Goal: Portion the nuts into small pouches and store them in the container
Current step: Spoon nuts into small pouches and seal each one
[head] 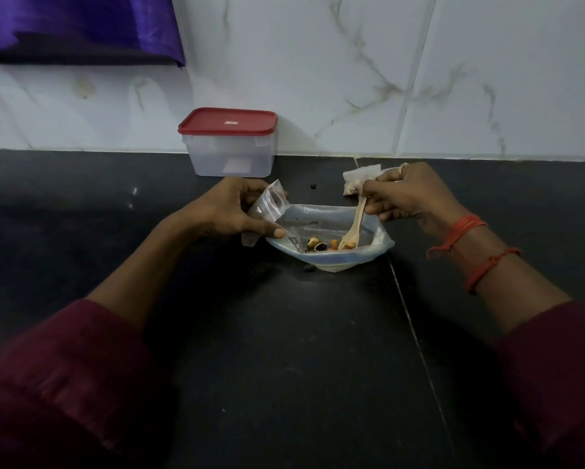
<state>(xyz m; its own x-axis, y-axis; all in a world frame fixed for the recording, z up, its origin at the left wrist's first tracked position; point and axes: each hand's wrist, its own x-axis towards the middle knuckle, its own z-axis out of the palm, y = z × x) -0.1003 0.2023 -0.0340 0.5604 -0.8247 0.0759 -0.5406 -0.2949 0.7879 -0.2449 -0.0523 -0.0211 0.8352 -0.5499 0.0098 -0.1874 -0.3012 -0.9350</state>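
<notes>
A large clear plastic bag (321, 218) lies open on the black counter with a few nuts (318, 246) left at its bottom. My left hand (230, 211) holds a small clear pouch (269, 206) at the bag's left rim. My right hand (409, 194) grips a pale wooden spoon (355, 228) whose bowl rests among the nuts. A small pouch with nuts inside (358, 181) lies on the counter just behind my right fingers. A clear container with a red lid (230, 143) stands shut against the wall, behind my left hand.
The black counter (284, 333) has a seam (416, 333) running from the bag toward the front right. A stray dark nut (313, 186) lies behind the bag and another (308, 268) in front of it. A marble wall (385, 79) closes the back; purple cloth (81, 25) hangs top left.
</notes>
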